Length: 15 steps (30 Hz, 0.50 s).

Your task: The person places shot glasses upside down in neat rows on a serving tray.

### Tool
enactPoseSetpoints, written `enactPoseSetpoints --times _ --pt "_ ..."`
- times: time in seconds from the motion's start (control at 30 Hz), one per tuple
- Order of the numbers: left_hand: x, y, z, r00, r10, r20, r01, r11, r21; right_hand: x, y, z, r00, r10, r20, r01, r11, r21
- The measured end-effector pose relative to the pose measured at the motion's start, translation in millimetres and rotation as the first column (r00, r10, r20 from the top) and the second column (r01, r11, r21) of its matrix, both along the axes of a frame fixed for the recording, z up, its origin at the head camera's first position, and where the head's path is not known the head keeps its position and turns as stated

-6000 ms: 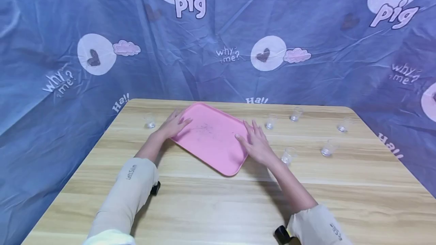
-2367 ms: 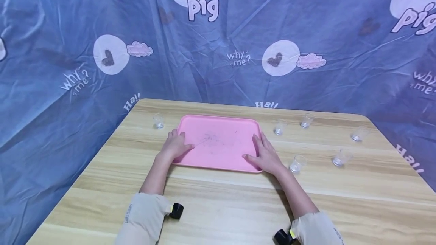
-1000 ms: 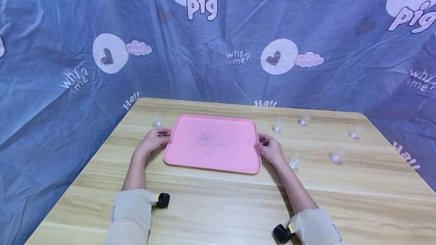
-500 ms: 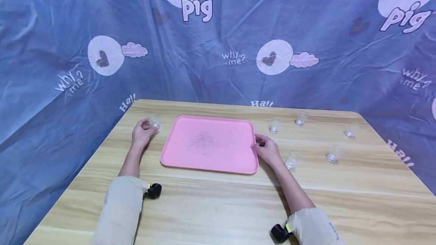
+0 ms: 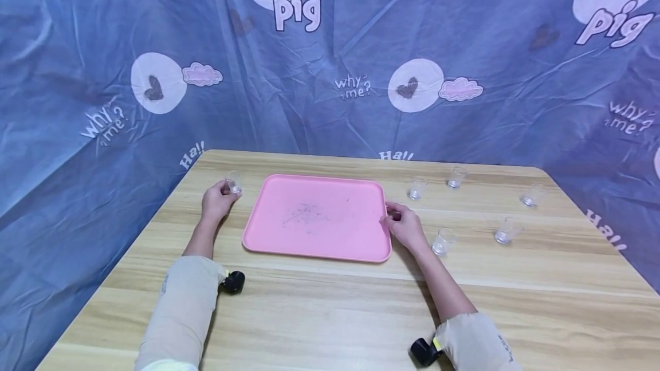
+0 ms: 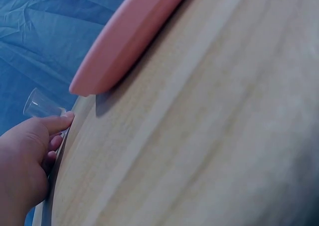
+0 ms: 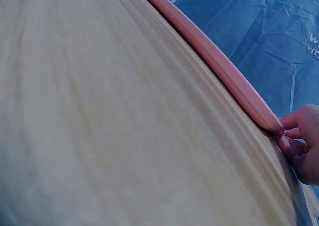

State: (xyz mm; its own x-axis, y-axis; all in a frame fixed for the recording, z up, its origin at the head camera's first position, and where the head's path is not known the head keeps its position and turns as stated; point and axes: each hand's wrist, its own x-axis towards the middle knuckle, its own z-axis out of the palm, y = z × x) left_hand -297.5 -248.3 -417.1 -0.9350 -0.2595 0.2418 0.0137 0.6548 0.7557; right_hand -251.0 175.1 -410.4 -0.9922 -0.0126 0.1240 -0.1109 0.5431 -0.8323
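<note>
At the left of the table, my left hand (image 5: 215, 202) curls its fingers and thumb about the base of a small clear glass (image 5: 234, 181). This glass (image 6: 42, 104) leans slightly in the left wrist view, with the thumb along its bottom. A pink rectangular tray (image 5: 313, 216) with a low rim lies flat near the middle, its surface scuffed. My right hand (image 5: 404, 227) pinches the tray's right rim. In the right wrist view, the thumb and fingers of that hand (image 7: 305, 141) meet at the tray's edge (image 7: 234, 84).
Several more clear glasses stand right of the tray, the nearest glass (image 5: 443, 241) close beside my right forearm. Another glass (image 5: 507, 231) is farther right. The wooden table (image 5: 330, 314) ends at a blue printed cloth (image 5: 289, 90) behind it.
The tray has turned from slanted to square with the table and shifted slightly left. My left hand has let go of its left rim and taken hold of the glass; my right hand stays at the rim.
</note>
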Motion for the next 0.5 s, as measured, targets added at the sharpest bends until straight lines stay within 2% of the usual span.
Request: enactPoseSetpoints --times 0.2,0.37,0.5 --pt "0.1 3 1.3 1.0 0.025 -0.016 -0.025 1.0 0.006 -0.2 0 -0.8 1.0 0.006 -0.016 -0.007 1.0 -0.007" --pt "0.1 8 11.0 1.0 -0.017 -0.026 0.019 0.998 0.052 -0.5 0 -0.8 0.999 0.005 -0.034 -0.005 1.0 -0.009" --pt "0.0 12 23.0 0.998 -0.051 -0.033 0.052 0.998 0.041 -0.9 0 -1.5 0.999 0.004 -0.036 -0.004 1.0 0.004"
